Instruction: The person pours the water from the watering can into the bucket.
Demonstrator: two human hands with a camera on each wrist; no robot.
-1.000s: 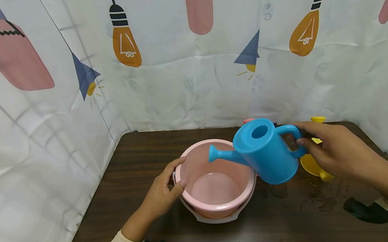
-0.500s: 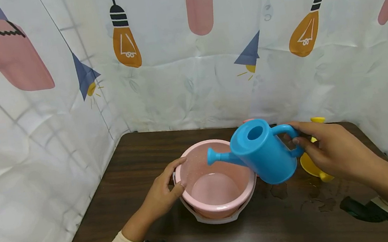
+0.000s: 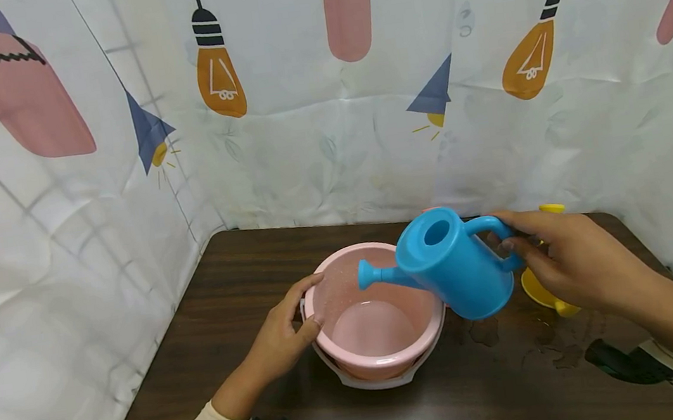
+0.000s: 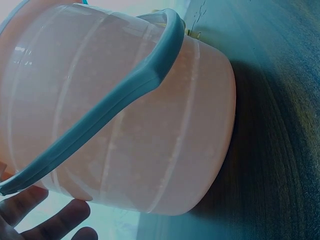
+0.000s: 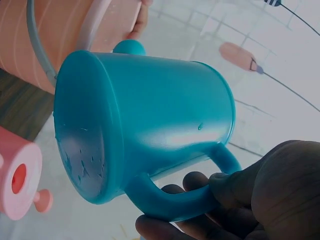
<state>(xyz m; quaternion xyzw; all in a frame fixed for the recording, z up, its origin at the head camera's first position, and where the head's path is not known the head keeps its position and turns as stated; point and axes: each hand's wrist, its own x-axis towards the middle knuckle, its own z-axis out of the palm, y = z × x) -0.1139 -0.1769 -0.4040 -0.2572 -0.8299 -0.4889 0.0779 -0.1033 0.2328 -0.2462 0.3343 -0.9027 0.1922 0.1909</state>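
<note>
My right hand (image 3: pixel 562 255) grips the handle of a blue watering can (image 3: pixel 455 265), which is tilted with its spout above the mouth of a pink bucket (image 3: pixel 383 367). In the right wrist view, drops cling to the base of the watering can (image 5: pixel 150 110), and fingers and thumb wrap its handle. My left hand (image 3: pixel 279 331) holds the bucket's left rim. The left wrist view shows the bucket's ribbed wall (image 4: pixel 130 135) and its hanging carry handle (image 4: pixel 115 105), with some fingers (image 4: pixel 65 220) beside the wall. No water stream is visible at the spout.
Behind my right hand is a yellow watering can (image 3: pixel 541 289), partly hidden. A pink watering can (image 5: pixel 22 175) shows in the right wrist view. Water patches (image 3: pixel 562 354) wet the dark wooden table (image 3: pixel 243 279). A printed curtain (image 3: pixel 316 149) hangs behind and to the left.
The blue watering can has shifted slightly left and tipped a little further toward the bucket. My left hand and the bucket have stayed in place.
</note>
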